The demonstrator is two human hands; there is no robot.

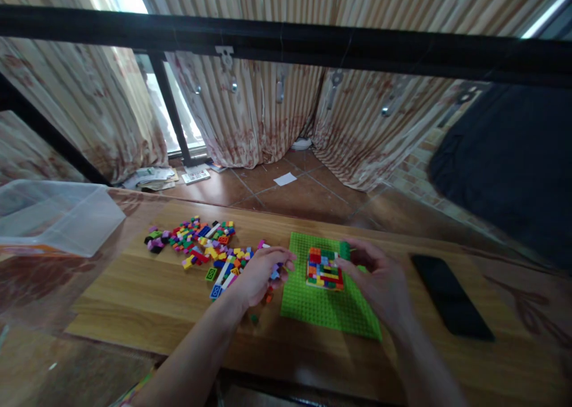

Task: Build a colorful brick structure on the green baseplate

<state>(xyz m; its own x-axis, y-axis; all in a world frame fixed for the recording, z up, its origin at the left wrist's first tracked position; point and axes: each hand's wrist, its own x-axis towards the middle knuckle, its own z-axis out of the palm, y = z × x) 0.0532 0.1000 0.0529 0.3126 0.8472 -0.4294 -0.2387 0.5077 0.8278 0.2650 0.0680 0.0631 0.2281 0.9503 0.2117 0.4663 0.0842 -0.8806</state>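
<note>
Plainly one baseplate (313, 308), one brick build (322, 271)

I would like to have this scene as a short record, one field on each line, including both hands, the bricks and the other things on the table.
right hand: grip on a dark green brick
left hand: beside the loose bricks; whether it holds one, cannot tell
build: multicoloured brick block on the green baseplate
table, right: black phone
table, far left: clear plastic bin
</note>
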